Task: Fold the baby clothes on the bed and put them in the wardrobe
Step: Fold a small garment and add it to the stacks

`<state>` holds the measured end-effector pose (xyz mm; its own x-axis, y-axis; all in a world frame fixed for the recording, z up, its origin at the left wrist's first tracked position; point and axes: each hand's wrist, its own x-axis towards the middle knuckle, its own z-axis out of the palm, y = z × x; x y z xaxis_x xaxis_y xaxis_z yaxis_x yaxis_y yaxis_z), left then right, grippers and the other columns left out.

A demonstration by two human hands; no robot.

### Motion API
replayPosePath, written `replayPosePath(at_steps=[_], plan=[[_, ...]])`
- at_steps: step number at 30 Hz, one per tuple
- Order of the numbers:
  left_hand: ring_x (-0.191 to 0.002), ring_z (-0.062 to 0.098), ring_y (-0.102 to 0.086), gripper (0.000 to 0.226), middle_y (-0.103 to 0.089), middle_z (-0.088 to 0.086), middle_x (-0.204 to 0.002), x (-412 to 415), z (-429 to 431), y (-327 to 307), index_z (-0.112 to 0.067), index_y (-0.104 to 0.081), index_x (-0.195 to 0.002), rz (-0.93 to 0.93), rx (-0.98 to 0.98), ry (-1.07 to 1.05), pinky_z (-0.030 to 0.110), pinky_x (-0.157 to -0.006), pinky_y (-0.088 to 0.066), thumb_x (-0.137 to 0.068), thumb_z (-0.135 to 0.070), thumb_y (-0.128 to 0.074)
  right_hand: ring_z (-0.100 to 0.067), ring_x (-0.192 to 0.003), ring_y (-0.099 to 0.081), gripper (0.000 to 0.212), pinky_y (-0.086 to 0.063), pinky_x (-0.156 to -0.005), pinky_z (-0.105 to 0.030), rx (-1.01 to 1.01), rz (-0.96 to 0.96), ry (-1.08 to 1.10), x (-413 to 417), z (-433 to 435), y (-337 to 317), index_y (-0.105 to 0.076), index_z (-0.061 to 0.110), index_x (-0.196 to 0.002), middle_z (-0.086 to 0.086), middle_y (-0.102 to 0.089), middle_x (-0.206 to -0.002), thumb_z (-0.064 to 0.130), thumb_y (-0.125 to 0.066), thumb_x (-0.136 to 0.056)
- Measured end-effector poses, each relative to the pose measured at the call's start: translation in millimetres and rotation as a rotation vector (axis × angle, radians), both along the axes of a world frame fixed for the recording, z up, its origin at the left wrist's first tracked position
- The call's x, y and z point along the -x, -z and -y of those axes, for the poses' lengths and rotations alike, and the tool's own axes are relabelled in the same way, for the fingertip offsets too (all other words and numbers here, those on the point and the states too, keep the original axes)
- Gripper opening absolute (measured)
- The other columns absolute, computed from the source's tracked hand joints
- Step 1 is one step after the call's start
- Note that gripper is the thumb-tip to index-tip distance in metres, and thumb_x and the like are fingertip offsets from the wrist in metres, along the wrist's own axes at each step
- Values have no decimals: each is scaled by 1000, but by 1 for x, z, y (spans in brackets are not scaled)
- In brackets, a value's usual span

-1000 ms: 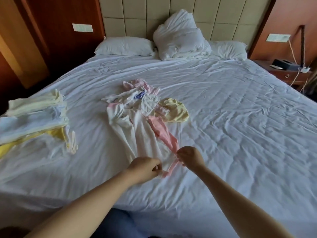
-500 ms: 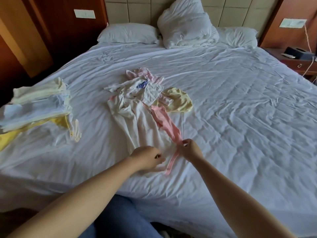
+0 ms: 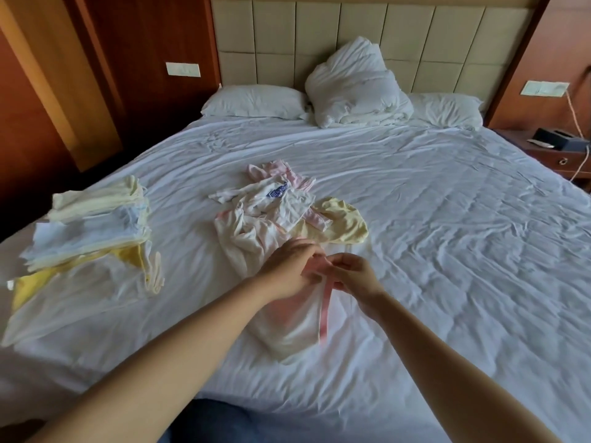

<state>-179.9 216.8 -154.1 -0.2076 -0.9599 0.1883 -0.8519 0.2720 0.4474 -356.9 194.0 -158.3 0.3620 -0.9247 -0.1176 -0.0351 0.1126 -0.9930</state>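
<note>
White garment with pink trim, pale yellow piece, white sheet.

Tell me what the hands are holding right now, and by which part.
The left hand and right hand both pinch the white baby garment at its pink trim, partway along; its near end lies on the bed.

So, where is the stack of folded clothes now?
In the head view, the folded stack lies on the left side of the bed, left of the unfolded pile.
</note>
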Motion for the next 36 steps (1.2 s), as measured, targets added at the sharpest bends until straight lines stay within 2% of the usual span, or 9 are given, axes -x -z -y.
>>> replayPosePath(at_steps=[3,5,10,14,18,21,25,31,36], plan=[[-85,13,-59,23,-62,-11,-88,-14,-5,-17,-29,-55,-98,52,40,-112,29,-67,-43,-89,-48,-62,-16,-73,-67,19,-57,-70,-30,34,56,45,-9,2,-11,-65,2,-89,-4,-69,-75,8,-79,-78],[-75,19,-58,24,-59,-6,-78,-24,-8,-24,-23,-48,-90,36,52,-178,32,-63,-41,-93,-46,-55,-17,-72,-64,20,-57,-69,-30,69,45,59,-17,3,-11,-63,6,-88,-4,-65,-73,2,-78,-77],[-78,32,-57,22,-53,0,-75,-60,-25,-30,-17,-41,-85,-50,79,-429,34,-61,-34,-93,-33,-53,-16,-91,-63,43,-51,-75,-17,176,-295,-61,-50,-5,8,-61,15,-105,-4,-66,-101,17,-87,-70],[-80,35,-58,22,-58,4,-80,-94,-46,-13,-18,-39,-84,-3,46,-547,33,-61,-36,-93,-35,-51,-17,-92,-57,62,-51,-80,-30,216,-500,-7,-75,-20,33,-50,18,-110,-6,-57,-110,28,-89,-64],[-82,36,-60,24,-62,9,-85,-113,-62,3,-17,-37,-84,27,23,-591,33,-61,-33,-93,-34,-51,-19,-104,-54,73,-47,-87,-33,174,-620,52,-86,-44,51,-42,16,-114,0,-47,-113,38,-88,-62],[-85,36,-60,22,-63,13,-91,-118,-71,13,-15,-36,-87,48,10,-604,33,-61,-32,-95,-32,-49,-17,-98,-53,63,-45,-81,-30,152,-682,68,-87,-58,58,-42,15,-101,4,-48,-102,45,-84,-65],[-84,36,-60,21,-60,12,-90,-118,-75,18,-14,-37,-89,28,4,-622,33,-62,-32,-97,-32,-47,-11,-62,-56,44,-40,-55,-26,112,-777,-25,-86,-62,60,-52,19,-63,7,-57,-62,55,-78,-67],[-84,36,-59,25,-58,10,-85,-120,-75,17,-14,-38,-86,-27,6,-614,34,-61,-32,-99,-34,-45,-12,-53,-39,47,-32,-54,-30,231,-717,-34,-81,-64,56,-36,17,-51,3,-41,-54,27,-71,-80],[-80,31,-57,27,-56,5,-82,-117,-65,-14,-19,-38,-79,-225,82,-648,34,-62,-32,-98,-36,-48,-20,-71,-61,10,-52,-72,-38,229,-265,113,-74,-42,11,-60,11,-83,-7,-66,-78,18,-64,-90]])
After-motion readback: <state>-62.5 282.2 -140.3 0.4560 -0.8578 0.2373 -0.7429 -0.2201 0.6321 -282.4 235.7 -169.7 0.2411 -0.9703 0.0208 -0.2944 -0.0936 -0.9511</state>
